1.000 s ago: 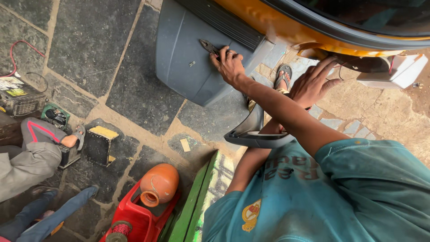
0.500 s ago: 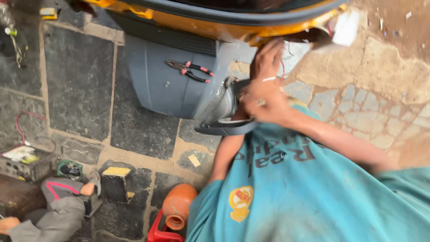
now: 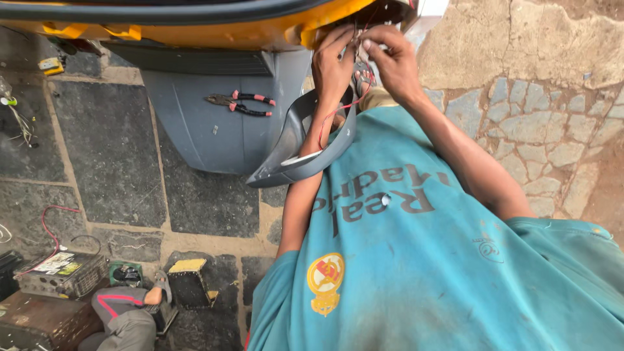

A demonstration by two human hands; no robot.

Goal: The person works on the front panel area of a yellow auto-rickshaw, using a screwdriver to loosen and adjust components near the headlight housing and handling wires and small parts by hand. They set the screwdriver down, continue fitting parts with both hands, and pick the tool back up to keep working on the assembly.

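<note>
Both my hands are raised to the lower edge of a yellow vehicle body (image 3: 195,34). My left hand (image 3: 331,65) and my right hand (image 3: 392,60) pinch thin wires there, fingertips close together. A red wire (image 3: 338,112) trails down from them. A curved grey plastic trim piece (image 3: 289,153) hangs looped around my left forearm. Red-handled pliers (image 3: 242,104) lie untouched on a grey body panel (image 3: 201,140) to the left of my hands. My teal shirt fills the lower right.
Dark stone slabs (image 3: 97,149) cover the ground, with rough stone paving (image 3: 546,123) on the right. At the lower left are an electronics box with wires (image 3: 62,270), a small black box with a yellow top (image 3: 188,281), and another person's grey trouser leg (image 3: 123,315).
My left hand left the pliers on the grey panel and rose to the yellow body's edge. My right hand joined it there. The view swung up and to the right.
</note>
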